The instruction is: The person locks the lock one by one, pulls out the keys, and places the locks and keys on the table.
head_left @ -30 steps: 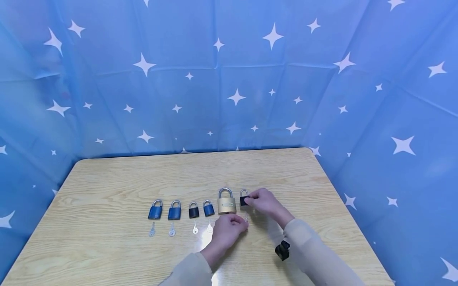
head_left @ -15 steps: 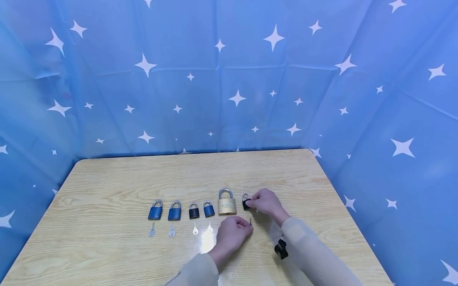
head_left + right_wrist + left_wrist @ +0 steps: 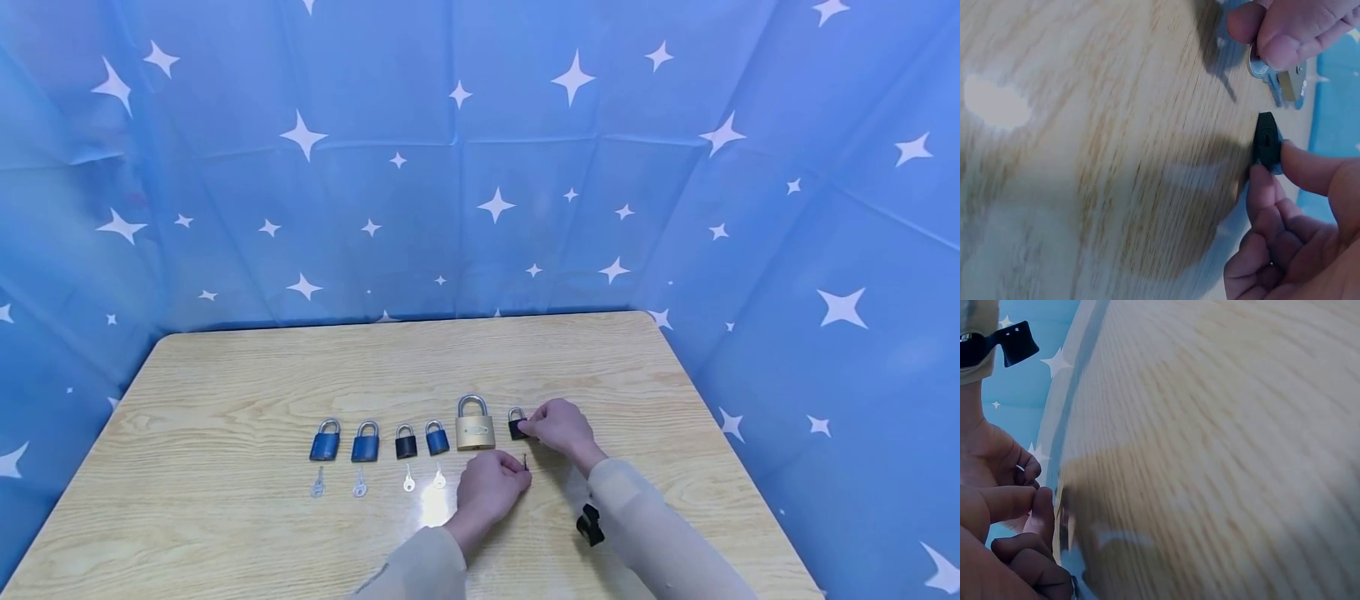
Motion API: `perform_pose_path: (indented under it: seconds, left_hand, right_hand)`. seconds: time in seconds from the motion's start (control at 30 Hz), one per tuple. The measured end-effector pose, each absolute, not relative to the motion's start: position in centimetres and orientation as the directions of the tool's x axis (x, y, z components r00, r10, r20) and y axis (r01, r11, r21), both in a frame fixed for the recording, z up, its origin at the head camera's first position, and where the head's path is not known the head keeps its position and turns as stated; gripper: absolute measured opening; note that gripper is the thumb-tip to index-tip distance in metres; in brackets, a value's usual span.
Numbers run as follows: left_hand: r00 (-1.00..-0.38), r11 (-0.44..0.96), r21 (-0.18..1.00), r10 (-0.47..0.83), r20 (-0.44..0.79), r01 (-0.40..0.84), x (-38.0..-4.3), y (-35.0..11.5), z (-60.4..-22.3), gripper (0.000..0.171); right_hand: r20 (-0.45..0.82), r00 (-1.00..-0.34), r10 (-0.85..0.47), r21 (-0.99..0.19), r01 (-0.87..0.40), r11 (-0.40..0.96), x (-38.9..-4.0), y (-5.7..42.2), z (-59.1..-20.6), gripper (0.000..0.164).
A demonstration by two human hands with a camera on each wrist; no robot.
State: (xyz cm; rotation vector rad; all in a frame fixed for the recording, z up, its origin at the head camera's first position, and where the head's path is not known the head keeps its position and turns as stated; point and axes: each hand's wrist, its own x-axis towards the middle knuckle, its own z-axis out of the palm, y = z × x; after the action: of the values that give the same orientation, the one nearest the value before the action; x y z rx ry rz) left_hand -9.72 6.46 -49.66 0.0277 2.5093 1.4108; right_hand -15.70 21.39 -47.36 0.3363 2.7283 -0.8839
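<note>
My right hand [image 3: 561, 427] pinches a small black padlock [image 3: 517, 422] between thumb and fingers. In the right wrist view the keyhole face of this padlock [image 3: 1266, 139] turns toward the left hand. My left hand [image 3: 491, 483] pinches a small silver key [image 3: 1259, 67] by its round head, its blade pointing toward the padlock. A gap shows between key and lock. The left wrist view has the left hand's curled fingers [image 3: 1040, 509] at the lower left, with the key hidden. A large gold padlock [image 3: 476, 432] lies just beyond the left hand.
Left of the gold padlock runs a row: a small blue padlock [image 3: 437, 439], a black padlock [image 3: 406, 443], and two larger blue padlocks, one [image 3: 365, 445] beside the other [image 3: 325, 443]. Silver keys lie below them, such as the leftmost key [image 3: 318, 483]. A starry blue curtain [image 3: 480, 167] surrounds the wooden table [image 3: 225, 533].
Over the second, the right hand has drawn the small black padlock slightly right and nearer. The left hand has shifted a little right with the key. In the last half second both barely moved.
</note>
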Motion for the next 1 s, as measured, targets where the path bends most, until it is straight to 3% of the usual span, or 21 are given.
perform_pose_path:
  seconds: [0.2, 1.0]
  left_hand:
    - [-0.969, 0.561, 0.819, 0.115, -0.219, -0.119, -10.0, 7.5, -49.9, 0.010]
    - [-0.967, 0.546, 0.826, 0.102, -0.233, -0.141, -9.8, 7.2, -48.6, 0.008]
  right_hand:
    - [-0.293, -0.948, 0.125, -0.547, 0.273, 0.792, -15.9, 22.1, -46.7, 0.019]
    - [-0.322, -0.937, 0.136, -0.569, 0.306, 0.763, -15.7, 24.3, -45.7, 0.029]
